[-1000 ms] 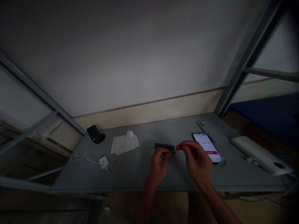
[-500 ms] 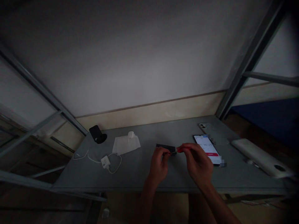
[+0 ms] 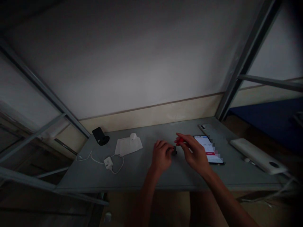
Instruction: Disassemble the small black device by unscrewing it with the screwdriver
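My left hand point(image 3: 163, 156) is over the desk with its fingers closed around a small dark object point(image 3: 175, 152), most of it hidden behind the hand. My right hand point(image 3: 194, 153) pinches a small red-handled tool point(image 3: 180, 141) between thumb and fingers. A thin tip from the red piece points down at the dark object's end; whether the two touch, I cannot tell. Just right of my right hand lies a phone point(image 3: 208, 148) with its screen lit.
The grey desk point(image 3: 142, 176) holds a black stand point(image 3: 100, 136), white paper point(image 3: 125, 145) with a small white case point(image 3: 133, 136), and a white charger point(image 3: 108, 163) with cable. On the right are another phone point(image 3: 205, 128) and a long white device point(image 3: 258, 155). Metal posts flank the desk.
My right hand has lifted the red piece and turned it from lying level to tilting downward. My left hand has rolled over the dark object, hiding most of it. The view has shifted slightly.
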The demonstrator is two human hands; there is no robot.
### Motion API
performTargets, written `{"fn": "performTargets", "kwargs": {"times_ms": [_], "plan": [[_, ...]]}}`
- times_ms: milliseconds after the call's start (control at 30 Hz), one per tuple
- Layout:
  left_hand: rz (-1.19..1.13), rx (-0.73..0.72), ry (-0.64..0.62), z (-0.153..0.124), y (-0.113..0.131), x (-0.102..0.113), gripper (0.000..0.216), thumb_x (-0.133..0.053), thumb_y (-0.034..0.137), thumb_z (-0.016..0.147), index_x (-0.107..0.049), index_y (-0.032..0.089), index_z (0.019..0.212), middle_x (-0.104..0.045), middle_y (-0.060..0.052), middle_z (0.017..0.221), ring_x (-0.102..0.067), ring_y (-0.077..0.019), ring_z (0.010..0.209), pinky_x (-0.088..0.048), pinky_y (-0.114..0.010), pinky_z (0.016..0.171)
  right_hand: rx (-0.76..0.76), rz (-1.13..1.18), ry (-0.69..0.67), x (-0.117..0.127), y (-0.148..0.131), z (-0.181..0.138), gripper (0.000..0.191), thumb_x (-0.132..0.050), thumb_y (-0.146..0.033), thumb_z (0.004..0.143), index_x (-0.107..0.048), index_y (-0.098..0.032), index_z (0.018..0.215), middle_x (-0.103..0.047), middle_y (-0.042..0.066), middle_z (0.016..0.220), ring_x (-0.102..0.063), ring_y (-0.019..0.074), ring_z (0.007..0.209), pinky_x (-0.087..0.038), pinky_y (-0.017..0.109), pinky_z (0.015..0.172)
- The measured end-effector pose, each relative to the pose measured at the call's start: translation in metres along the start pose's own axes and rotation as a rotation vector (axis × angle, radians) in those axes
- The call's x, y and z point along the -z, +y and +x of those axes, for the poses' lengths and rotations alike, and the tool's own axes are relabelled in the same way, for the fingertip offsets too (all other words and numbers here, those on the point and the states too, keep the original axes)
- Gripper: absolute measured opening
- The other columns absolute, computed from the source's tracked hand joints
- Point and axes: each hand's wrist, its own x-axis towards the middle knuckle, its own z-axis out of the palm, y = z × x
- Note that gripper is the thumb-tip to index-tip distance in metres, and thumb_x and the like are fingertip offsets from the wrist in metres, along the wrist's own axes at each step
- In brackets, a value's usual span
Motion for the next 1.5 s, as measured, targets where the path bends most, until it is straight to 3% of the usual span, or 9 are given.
{"fn": "performTargets", "kwargs": {"times_ms": [267, 833, 1133, 1367, 1500], "plan": [[0.132, 0.051, 0.009, 0.020, -0.023, -0.018, 0.008, -0.070, 0.023, 0.089, -0.077, 0.025, 0.092, -0.071, -0.006, 0.106, -0.054, -0.0258, 0.109, -0.039, -0.045, 0.095, 0.107, -0.091, -0.112, -0.008, 0.033, 0.022, 0.038, -0.047, -0.023, 0.100, -0.061, -0.029, 0.135, -0.068, 0.007, 0.101, -0.067, 0.0209, 0.090, -0.057, 0.039, 0.083], [0.095, 0.037, -0.031, 0.014, -0.035, -0.025, 0.018, -0.062, 0.021, 0.092, -0.077, 0.025, 0.099, -0.074, -0.005, 0.104, -0.061, -0.0224, 0.105, -0.037, -0.044, 0.100, 0.155, -0.163, -0.191, -0.014, 0.033, 0.014, 0.044, -0.042, -0.015, 0.098, -0.060, -0.030, 0.136, -0.067, 0.008, 0.110, -0.068, 0.0205, 0.093, -0.056, 0.038, 0.085], [0.142, -0.018, 0.018, 0.014, -0.037, -0.031, 0.018, -0.058, 0.019, 0.093, -0.075, 0.023, 0.099, -0.074, -0.005, 0.103, -0.060, -0.0227, 0.104, -0.038, -0.041, 0.096, 0.127, -0.160, -0.229, -0.012, 0.034, 0.026, 0.030, -0.048, -0.017, 0.097, -0.066, -0.024, 0.120, -0.068, 0.008, 0.106, -0.067, 0.0195, 0.087, -0.054, 0.035, 0.081], [0.282, -0.103, 0.178, 0.005, -0.040, -0.042, 0.018, -0.056, 0.017, 0.096, -0.072, 0.023, 0.101, -0.073, -0.004, 0.100, -0.060, -0.0203, 0.101, -0.038, -0.039, 0.095, 0.097, -0.229, -0.208, -0.012, 0.034, 0.032, 0.005, -0.057, -0.025, 0.094, -0.061, -0.022, 0.097, -0.065, 0.005, 0.093, -0.063, 0.0185, 0.079, -0.052, 0.032, 0.075], [0.307, -0.129, 0.201, 0.001, -0.041, -0.046, 0.021, -0.055, 0.016, 0.097, -0.072, 0.025, 0.105, -0.073, -0.004, 0.101, -0.060, -0.0204, 0.102, -0.038, -0.040, 0.097, 0.052, -0.171, -0.219, -0.005, 0.038, 0.036, 0.011, -0.055, -0.033, 0.098, -0.058, -0.022, 0.095, -0.065, 0.004, 0.088, -0.063, 0.0185, 0.078, -0.053, 0.032, 0.075]]}}
